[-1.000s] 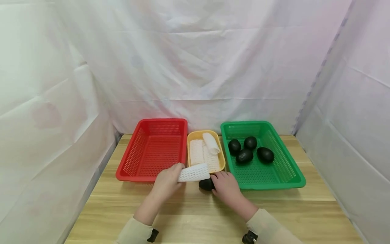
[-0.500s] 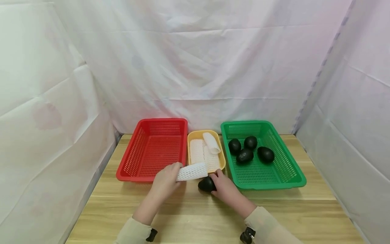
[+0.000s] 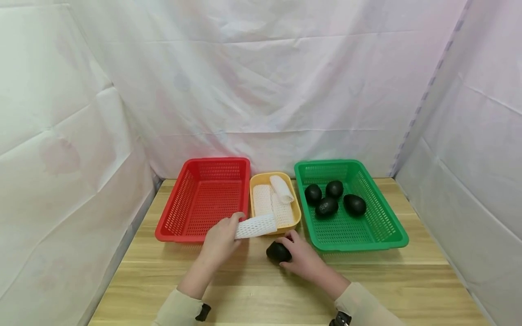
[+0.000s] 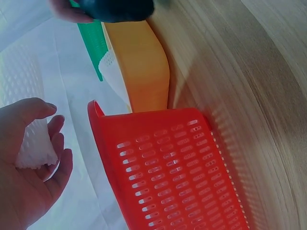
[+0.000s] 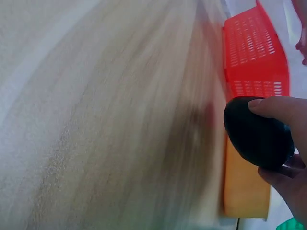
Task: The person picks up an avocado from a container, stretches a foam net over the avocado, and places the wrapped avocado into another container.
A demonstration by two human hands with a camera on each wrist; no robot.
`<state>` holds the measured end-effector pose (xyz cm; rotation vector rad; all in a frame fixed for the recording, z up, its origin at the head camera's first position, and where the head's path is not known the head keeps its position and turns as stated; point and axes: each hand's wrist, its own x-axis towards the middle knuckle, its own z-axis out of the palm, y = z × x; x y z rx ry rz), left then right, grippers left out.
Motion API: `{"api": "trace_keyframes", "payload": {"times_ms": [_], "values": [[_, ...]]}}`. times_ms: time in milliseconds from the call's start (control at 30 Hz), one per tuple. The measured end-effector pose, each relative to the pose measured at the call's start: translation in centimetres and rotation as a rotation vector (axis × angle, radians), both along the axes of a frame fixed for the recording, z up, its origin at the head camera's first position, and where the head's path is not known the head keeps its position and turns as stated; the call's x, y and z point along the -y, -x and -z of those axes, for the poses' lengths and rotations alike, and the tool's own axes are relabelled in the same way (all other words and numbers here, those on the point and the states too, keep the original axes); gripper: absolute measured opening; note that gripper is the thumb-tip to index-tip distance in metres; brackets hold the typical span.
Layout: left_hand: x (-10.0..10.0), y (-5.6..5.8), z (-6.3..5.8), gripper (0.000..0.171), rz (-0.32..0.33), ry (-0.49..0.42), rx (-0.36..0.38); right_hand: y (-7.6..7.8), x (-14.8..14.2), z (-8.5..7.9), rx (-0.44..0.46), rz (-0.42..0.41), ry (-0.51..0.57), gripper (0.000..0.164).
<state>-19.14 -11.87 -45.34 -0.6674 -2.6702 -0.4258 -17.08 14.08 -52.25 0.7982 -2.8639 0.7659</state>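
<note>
A white foam net sleeve (image 3: 257,226) points rightward from my left hand (image 3: 220,240), whose thumb and fingers curl round its near end. In the left wrist view the sleeve (image 4: 36,143) lies between thumb and fingers. My right hand (image 3: 303,257) grips a dark avocado (image 3: 278,251) in front of the small yellow basket (image 3: 299,216). The right wrist view shows the thumb on the avocado (image 5: 256,134) and fingers on its other side. The sleeve and this avocado are apart. More foam net sleeves (image 3: 263,201) lie in the yellow basket, one of them (image 3: 281,189) on top.
At left stands a red basket (image 3: 163,236) with nothing seen in it. A green basket (image 3: 391,244) at right holds several dark avocados (image 3: 355,205). All three baskets stand on a wooden table (image 3: 261,294), with white cloth (image 3: 261,90) behind and at both sides.
My right hand has drawn the avocado slightly toward me, and its fingers have shifted so more of the fruit shows. My left hand and the sleeve have moved slightly left.
</note>
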Motion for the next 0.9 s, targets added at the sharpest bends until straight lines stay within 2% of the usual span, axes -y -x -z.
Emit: {"api": "trace_keyframes", "payload": {"times_ms": [233, 567, 900], "values": [[0.1, -0.1, -0.3, 0.055, -0.006, -0.048, 0.019, -1.1, -0.9, -2.5, -0.082, -0.007, 0.143, 0.065], [0.2, 0.0, -0.1, 0.049, 0.007, -0.063, 0.001, -0.9, -3.0, -5.4, 0.015, 0.121, 0.392, 0.066], [0.4, 0.1, 0.3, 0.046, 0.016, -0.074, -0.012, -0.8, -4.1, -6.7, 0.001, 0.161, 0.505, 0.065]]}}
